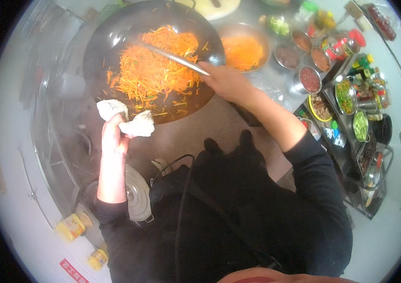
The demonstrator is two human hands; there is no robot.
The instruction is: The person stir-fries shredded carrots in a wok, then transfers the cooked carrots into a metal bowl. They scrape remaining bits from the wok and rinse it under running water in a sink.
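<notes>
A large dark wok (97, 60) holds a heap of orange shreds (161, 67) that look like carrot, with a few green bits among them. My left hand (114, 136) grips a folded white cloth (139, 123) at the wok's near-left rim; whether the rim is pinched inside the cloth cannot be made out. My right hand (227, 83) is closed around the end of a long metal utensil handle (174, 58), above the wok's right edge. That handle slants left over the shreds, and its working end is blurred by steam.
Right of the wok stands a metal bowl (267, 49) of orange shreds. Several small bowls, such as one of dark red seasoning (308, 79), and jars crowd the steel counter (278, 97). A side rack holds green vegetables (360, 125). A lidded pot (138, 194) stands low left.
</notes>
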